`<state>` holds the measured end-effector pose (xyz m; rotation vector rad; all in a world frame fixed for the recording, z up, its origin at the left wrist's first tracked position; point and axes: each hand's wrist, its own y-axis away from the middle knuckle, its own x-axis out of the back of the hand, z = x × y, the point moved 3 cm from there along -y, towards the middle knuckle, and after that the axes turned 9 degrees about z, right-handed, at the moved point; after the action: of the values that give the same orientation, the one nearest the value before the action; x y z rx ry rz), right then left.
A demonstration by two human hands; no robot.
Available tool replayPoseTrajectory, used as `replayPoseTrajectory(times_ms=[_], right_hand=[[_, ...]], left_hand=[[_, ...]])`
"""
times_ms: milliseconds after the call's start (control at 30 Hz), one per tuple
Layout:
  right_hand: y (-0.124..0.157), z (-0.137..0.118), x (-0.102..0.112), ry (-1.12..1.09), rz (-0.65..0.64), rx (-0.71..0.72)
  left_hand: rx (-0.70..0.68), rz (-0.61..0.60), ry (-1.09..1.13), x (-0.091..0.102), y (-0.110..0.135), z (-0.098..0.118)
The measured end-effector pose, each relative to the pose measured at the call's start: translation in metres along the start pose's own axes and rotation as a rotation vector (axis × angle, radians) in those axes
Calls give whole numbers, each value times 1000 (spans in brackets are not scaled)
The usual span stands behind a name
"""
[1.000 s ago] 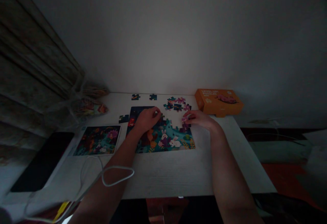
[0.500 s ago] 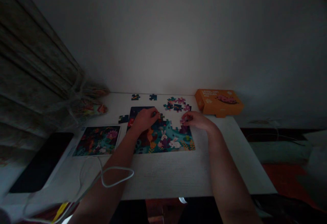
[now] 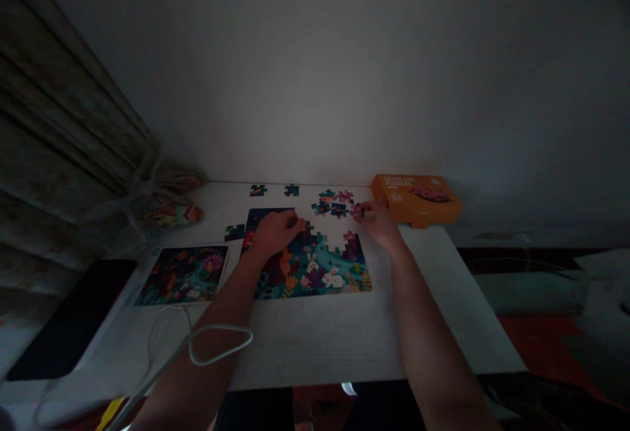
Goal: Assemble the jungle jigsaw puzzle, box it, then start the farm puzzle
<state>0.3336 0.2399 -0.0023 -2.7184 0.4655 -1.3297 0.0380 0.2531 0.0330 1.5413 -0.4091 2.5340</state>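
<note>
My left hand [image 3: 276, 237] rests on the upper left of a partly assembled jigsaw puzzle [image 3: 319, 273] showing white rabbits and plants. Its fingers are curled in; whatever they may hold is hidden. My right hand [image 3: 378, 224] is beyond the puzzle's upper right corner, with thumb and fingertips closed on a pink puzzle piece [image 3: 356, 210]. That piece lies at the right side of a small group of loose pieces [image 3: 338, 208]. A purple piece [image 3: 351, 245] sits at the puzzle's right edge, below an unfilled gap.
An orange puzzle box [image 3: 420, 200] stands at the back right against the wall. Loose pieces [image 3: 258, 190] lie behind and left of the puzzle. A picture sheet [image 3: 184, 273], a dark flat device [image 3: 73, 318] and a white cable [image 3: 221, 327] are at left. A curtain [image 3: 63, 155] hangs beside the table.
My right hand has moved up and away from the purple piece at the puzzle's right edge to the pink piece in the loose group. My left hand stays almost in place.
</note>
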Motion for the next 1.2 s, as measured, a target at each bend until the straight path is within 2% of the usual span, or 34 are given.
replayPoseTrajectory(times_ms=[67, 233, 333, 433, 533, 600, 700, 833, 967, 1200], right_hand=[[-1, 4, -3, 36, 82, 22], [-4, 17, -15, 24, 34, 20], [-7, 22, -18, -38, 48, -10], [-10, 26, -19, -91, 49, -76], [-11, 25, -17, -143, 64, -53], [-11, 22, -13, -214, 54, -22], [-8, 18, -8, -374, -29, -42], [-2, 13, -9, -490, -182, -82], [0, 12, -16, -390, -247, -22], [-2, 11, -21, -241, -211, 18]], left_hand=[[21, 27, -3, 1, -1, -2], [-49, 34, 12, -6, 1, 4], [-191, 31, 65, -15, 9, 22], [-411, 2, 111, -30, 26, 49], [-582, -80, 107, -50, 48, 71], [-637, -129, 76, -62, 59, 80], [-660, -184, 30, -74, 68, 84], [-643, -224, 16, -76, 71, 84], [-627, -224, 41, -76, 72, 85], [-633, -187, 71, -80, 73, 83]])
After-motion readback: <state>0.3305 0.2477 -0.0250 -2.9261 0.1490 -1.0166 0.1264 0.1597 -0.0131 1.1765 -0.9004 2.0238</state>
